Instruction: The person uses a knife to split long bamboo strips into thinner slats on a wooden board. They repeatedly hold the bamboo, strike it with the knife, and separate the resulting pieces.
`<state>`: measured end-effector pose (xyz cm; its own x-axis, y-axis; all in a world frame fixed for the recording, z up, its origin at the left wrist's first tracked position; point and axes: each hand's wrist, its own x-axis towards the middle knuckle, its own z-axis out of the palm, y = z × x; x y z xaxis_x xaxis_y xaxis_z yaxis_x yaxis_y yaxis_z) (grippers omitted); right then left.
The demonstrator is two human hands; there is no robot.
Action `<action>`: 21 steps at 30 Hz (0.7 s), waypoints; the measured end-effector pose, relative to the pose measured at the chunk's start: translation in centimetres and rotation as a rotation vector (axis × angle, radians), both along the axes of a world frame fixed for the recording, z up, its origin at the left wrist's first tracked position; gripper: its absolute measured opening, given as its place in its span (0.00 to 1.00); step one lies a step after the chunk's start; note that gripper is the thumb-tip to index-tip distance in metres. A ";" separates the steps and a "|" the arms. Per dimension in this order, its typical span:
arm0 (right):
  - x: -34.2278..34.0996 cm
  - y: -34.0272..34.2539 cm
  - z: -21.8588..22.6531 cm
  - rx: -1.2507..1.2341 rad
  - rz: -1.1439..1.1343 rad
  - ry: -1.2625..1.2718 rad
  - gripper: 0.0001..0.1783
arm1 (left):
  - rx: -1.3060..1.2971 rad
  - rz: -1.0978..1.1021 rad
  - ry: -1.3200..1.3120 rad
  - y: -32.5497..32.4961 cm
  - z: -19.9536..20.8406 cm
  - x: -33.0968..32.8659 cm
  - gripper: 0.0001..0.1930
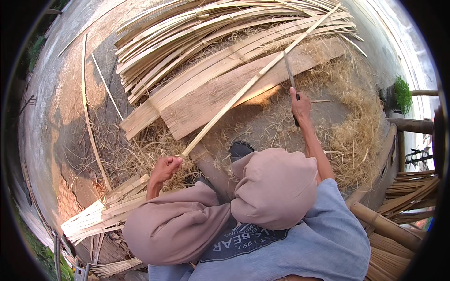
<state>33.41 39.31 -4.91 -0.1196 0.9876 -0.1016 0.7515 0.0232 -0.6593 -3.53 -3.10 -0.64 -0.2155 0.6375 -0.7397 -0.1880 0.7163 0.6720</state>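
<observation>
A long, pale bamboo strip [243, 90] slants up and to the right across the view. My left hand [165, 169] is closed round its near end, beside my covered left knee. In my right hand [301, 106] is a knife [288, 68] with a black handle and a long narrow blade. The blade points away from me, and its tip comes close to the strip's right side; whether they touch I cannot tell. Beneath the strip lies a flat wooden board [187, 118], tilted across the ground in front of my feet.
Beyond the board, many split bamboo strips [164, 51] lie in a large bundle. Fine curled shavings [354, 136] cover the ground at right and left. More strips [108, 210] lie at lower left. A bamboo pole [384, 225] and further bundles stand at right, near a green plant [402, 95].
</observation>
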 end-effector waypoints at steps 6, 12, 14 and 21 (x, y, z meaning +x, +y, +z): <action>-7.0 -16.8 0.9 0.172 0.701 0.023 0.34 | -0.151 -0.001 -0.315 0.3 0.8 -2.1 0.19; -3.2 -2.4 2.2 -0.008 0.161 -0.024 0.37 | -0.235 -0.028 -0.274 -3.3 1.7 -4.1 0.19; -5.4 -5.6 3.0 0.017 0.367 -0.046 0.37 | -0.231 -0.003 -0.281 -3.3 1.4 -4.2 0.18; -0.7 2.8 0.9 0.115 0.077 -0.111 0.40 | -0.258 -0.012 -0.111 -19.1 1.2 -8.3 0.16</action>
